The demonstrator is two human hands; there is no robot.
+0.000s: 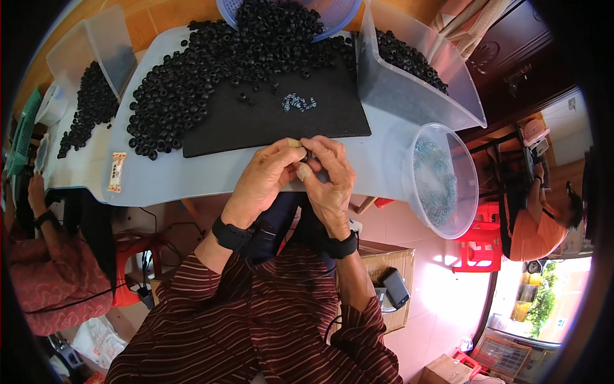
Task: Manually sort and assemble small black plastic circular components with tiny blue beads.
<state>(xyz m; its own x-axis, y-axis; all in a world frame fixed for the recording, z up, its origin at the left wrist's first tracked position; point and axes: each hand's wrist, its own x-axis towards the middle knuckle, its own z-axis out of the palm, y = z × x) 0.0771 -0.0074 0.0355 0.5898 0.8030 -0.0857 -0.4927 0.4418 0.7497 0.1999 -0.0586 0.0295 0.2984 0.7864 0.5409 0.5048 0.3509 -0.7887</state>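
Note:
My left hand [261, 179] and my right hand [330, 178] meet above the table's near edge, fingertips pinched together. Between them shows a bit of a small black piece [306, 157], mostly hidden by the fingers. Pale tape or covers wrap some fingertips. Just beyond the hands lies a black mat [275, 128] with a little cluster of pale blue-and-dark bits [298, 102] on it. A big heap of black, round pieces with holes [169, 102] spreads over the mat's far and left sides.
A blue basket [336, 25] and a clear bin [422, 96] hold more black pieces. At the table's right edge stands a clear round tub [472, 185] of pale blue bits. A wrapped packet [116, 171] lies left. One person sits left, another [540, 227] far right.

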